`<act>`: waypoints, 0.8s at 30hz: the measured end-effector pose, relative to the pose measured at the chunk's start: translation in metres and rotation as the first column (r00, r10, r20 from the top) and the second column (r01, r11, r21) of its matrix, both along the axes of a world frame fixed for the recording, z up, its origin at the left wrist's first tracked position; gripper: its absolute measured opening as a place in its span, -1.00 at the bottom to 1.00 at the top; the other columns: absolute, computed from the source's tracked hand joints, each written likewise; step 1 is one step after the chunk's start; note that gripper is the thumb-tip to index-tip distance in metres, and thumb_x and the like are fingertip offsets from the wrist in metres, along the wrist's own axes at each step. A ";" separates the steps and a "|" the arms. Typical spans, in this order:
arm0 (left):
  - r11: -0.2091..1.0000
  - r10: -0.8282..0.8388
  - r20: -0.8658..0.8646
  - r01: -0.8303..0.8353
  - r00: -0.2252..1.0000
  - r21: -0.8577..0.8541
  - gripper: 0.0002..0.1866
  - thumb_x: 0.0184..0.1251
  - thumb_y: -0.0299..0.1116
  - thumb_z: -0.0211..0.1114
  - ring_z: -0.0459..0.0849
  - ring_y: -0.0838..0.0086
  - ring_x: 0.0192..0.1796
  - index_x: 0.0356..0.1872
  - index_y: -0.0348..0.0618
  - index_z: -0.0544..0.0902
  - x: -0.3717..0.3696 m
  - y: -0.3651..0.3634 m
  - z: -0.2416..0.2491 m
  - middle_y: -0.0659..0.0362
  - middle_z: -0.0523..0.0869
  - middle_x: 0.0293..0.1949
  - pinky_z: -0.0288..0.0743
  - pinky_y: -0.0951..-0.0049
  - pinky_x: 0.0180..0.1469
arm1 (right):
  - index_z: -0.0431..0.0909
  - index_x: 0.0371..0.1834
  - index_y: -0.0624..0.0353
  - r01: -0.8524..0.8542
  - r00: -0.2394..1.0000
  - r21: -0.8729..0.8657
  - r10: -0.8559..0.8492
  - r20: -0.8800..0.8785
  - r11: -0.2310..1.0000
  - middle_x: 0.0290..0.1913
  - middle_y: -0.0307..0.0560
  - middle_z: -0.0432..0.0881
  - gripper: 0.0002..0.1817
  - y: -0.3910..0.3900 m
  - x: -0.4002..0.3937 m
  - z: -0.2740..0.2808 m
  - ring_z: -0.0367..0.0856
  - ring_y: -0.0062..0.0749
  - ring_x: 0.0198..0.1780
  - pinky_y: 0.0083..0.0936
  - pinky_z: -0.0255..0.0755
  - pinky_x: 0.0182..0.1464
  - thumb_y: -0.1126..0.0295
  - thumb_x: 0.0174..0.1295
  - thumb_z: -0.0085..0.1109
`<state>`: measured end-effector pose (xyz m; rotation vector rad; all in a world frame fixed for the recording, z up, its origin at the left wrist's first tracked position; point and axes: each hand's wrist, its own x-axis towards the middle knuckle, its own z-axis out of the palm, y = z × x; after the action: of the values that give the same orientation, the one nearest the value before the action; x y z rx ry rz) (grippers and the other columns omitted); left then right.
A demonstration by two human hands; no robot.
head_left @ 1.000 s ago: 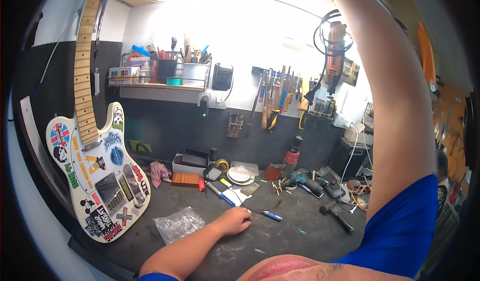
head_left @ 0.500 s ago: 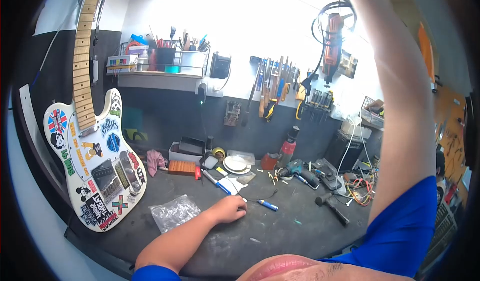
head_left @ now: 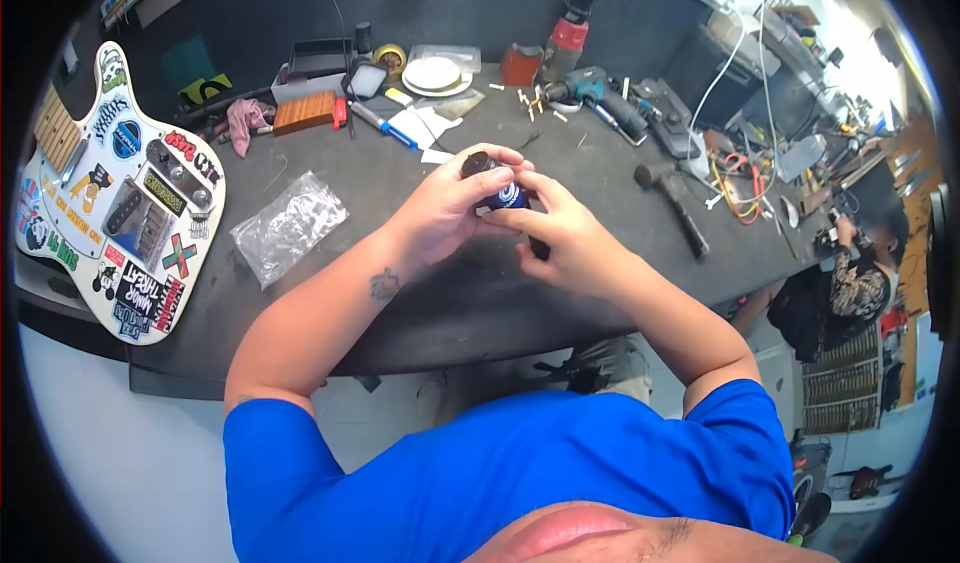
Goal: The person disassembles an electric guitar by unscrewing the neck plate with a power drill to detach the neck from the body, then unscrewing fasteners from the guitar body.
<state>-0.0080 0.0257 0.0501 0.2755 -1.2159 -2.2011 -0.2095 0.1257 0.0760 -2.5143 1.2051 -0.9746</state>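
Close over the front of the dark workbench, both my hands close round a small dark bottle (head_left: 511,197) with a blue label and a black cap. My left hand (head_left: 448,208) has its thumb up near the cap end. From the other side, my right hand (head_left: 572,225) grips the bottle with thumb and fingers by the label. A dark end shows below the right fingers. Behind the hands lie white paper (head_left: 420,129) and a blue-and-white tube (head_left: 385,126). Left of my left forearm is a crumpled clear plastic bag (head_left: 292,225).
A stickered white electric guitar (head_left: 125,198) stands at the left. On the bench (head_left: 400,313) are a hammer (head_left: 675,211), a teal power drill (head_left: 603,103), white lids (head_left: 434,75) and a wooden block (head_left: 305,112). Cables (head_left: 735,183) tangle at right; another person (head_left: 855,278) sits beyond.
My right arm has come down from overhead, and my left hand has lifted off the bench. Both hands now hold the bottle. The view has tipped downward.
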 end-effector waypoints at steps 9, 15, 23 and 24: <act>0.713 0.428 0.393 -0.037 0.814 -0.700 -0.62 0.33 -0.33 0.61 0.74 0.52 -0.19 0.01 -0.18 0.60 -0.017 0.011 -0.014 0.22 0.75 -0.23 0.64 0.42 -0.04 | 0.51 0.13 0.24 0.016 0.863 0.362 -0.195 0.465 0.932 0.10 0.02 0.58 -0.63 -0.014 -0.037 0.013 0.60 -0.27 0.12 -0.34 0.51 0.21 0.52 0.24 0.23; 0.409 0.577 0.178 -0.093 0.797 -0.908 -0.52 0.24 -0.36 0.61 0.77 0.41 -0.21 0.15 -0.21 0.66 -0.013 0.016 -0.015 0.10 0.80 -0.21 0.65 0.34 -0.07 | 0.54 0.33 0.17 -0.045 0.997 0.126 0.037 0.064 0.991 0.24 0.04 0.66 -0.40 -0.018 -0.025 0.023 0.65 -0.03 0.31 -0.20 0.52 0.40 0.61 0.18 0.43; 0.343 0.729 0.300 0.050 0.615 -0.938 -0.61 0.08 -0.14 0.68 0.82 -0.14 -0.19 -0.29 -0.20 0.71 -0.003 0.007 -0.024 -0.15 0.81 -0.31 0.68 0.00 -0.13 | 0.72 -0.01 0.21 0.240 0.943 0.177 -0.186 -0.275 0.954 -0.31 0.14 0.79 -0.43 -0.029 -0.015 0.028 0.82 0.14 -0.21 -0.10 0.66 -0.14 -0.05 0.18 0.62; 0.288 0.773 0.287 0.090 0.566 -0.953 -0.64 0.14 -0.12 0.62 0.81 -0.13 -0.20 -0.31 -0.17 0.70 -0.004 0.011 -0.020 -0.14 0.80 -0.33 0.67 -0.05 -0.13 | 0.77 -0.22 0.22 0.330 0.885 0.192 -0.232 -0.405 0.924 -0.41 0.14 0.76 -0.41 -0.036 -0.017 0.023 0.79 0.15 -0.30 -0.11 0.64 -0.21 -0.21 0.29 0.48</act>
<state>-0.0121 0.0369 0.0302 0.9333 -2.3113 -0.5726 -0.2264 0.0892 0.0991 -2.4211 1.7255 -0.3473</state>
